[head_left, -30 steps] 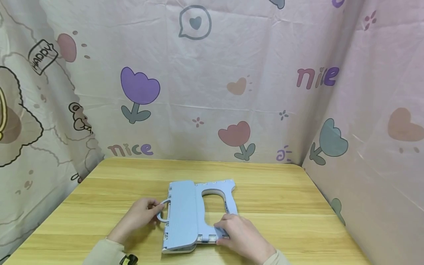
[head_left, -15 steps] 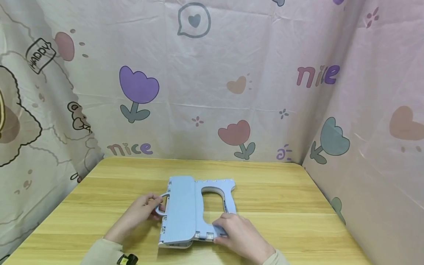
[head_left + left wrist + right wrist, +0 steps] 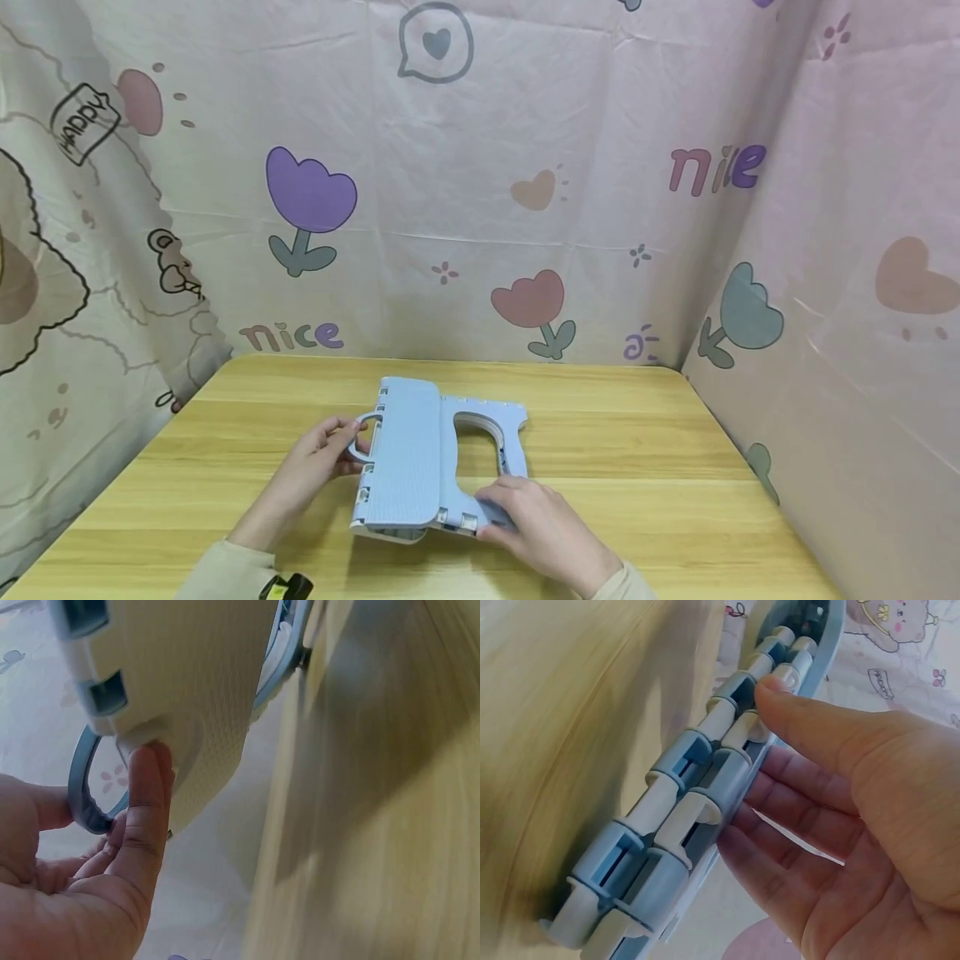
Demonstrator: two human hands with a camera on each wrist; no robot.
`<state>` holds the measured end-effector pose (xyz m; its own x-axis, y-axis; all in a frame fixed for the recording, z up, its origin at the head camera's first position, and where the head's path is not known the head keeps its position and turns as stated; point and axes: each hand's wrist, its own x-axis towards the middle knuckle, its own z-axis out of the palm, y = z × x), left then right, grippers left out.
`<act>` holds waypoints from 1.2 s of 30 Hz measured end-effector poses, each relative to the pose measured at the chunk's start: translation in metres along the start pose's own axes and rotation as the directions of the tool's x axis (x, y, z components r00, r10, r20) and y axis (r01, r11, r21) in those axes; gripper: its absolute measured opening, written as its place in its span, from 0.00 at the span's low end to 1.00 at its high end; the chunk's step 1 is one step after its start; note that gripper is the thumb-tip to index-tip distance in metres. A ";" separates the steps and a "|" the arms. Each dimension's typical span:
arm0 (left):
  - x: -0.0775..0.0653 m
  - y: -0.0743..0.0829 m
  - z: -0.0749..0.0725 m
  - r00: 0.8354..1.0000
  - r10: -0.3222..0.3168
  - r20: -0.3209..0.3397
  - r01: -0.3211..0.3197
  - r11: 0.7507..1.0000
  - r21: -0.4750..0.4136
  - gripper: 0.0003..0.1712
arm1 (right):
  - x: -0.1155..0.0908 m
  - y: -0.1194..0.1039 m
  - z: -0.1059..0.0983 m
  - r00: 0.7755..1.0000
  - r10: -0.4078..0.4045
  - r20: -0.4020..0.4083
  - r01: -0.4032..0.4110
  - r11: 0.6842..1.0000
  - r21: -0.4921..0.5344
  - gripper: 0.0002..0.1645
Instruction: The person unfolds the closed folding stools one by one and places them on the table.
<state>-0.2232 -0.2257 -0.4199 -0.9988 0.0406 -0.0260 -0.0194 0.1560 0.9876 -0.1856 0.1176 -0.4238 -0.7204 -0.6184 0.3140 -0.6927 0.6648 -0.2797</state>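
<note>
- Light-blue & white plastic folding stool: mid of the pale wood-grain table, part unfolded, btwn both hands.
- Handle side tilted up w/ shadow below; light-blue plastic leg panel w/ big cut-out sits lower. Can't tell if its near end touches the table.
- L hand: pinching the curved blue plastic handle, thumb one side, fingers other; one fingertip on the textured white plastic underside. Prob. b/c the loop's an easy hold for that raised side.
- R hand: gripping leg panel's near end, thumb on blue & white plastic hinge knuckles, fingers against the opposite face. Prob. a steadying hold, so hinged parts don't swing.
- Printed pastel fabric curtain behind table.
</note>
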 end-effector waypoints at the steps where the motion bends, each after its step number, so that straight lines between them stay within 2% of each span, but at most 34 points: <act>1: 0.000 0.002 0.000 1.000 0.005 -0.008 -0.005 1.000 -0.009 0.21 | 0.000 0.000 0.000 1.000 -0.002 -0.001 0.002 1.000 0.003 0.22; 11: -0.007 0.017 0.005 0.996 0.049 -0.074 -0.054 0.995 -0.080 0.27 | 0.002 -0.001 -0.003 1.000 0.000 -0.006 0.000 0.997 0.084 0.24; 15: -0.009 0.023 0.008 0.992 0.091 -0.087 -0.102 0.987 -0.126 0.28 | 0.003 -0.001 -0.003 1.000 0.006 -0.016 -0.004 0.992 0.126 0.24; 21: -0.012 0.033 0.017 0.984 0.155 -0.091 -0.172 0.960 -0.221 0.28 | 0.004 -0.001 -0.003 0.999 0.007 -0.050 0.002 0.984 0.180 0.24; 25: -0.015 0.040 0.026 0.973 0.208 -0.096 -0.224 0.952 -0.209 0.27 | 0.004 0.000 -0.003 0.998 0.006 -0.067 0.009 0.975 0.220 0.23; 28: -0.017 0.045 0.032 0.968 0.239 -0.081 -0.251 0.947 -0.202 0.27 | 0.004 0.000 -0.004 0.998 0.016 -0.068 0.001 0.968 0.251 0.23; 33: -0.018 0.053 0.038 0.957 0.290 -0.006 -0.284 0.932 -0.227 0.31 | 0.004 0.002 -0.006 0.996 0.027 -0.080 -0.002 0.952 0.305 0.25; 36: -0.018 0.058 0.040 0.950 0.312 0.011 -0.301 0.926 -0.227 0.32 | 0.004 0.003 -0.005 0.996 0.019 -0.090 0.013 0.939 0.344 0.26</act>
<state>-0.2044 -0.1776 -0.3689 -0.9546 0.0976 0.2814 0.2729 -0.0922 0.9576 -0.1904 0.1188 -0.4188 -0.7272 -0.5656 0.3890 -0.6721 0.4716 -0.5709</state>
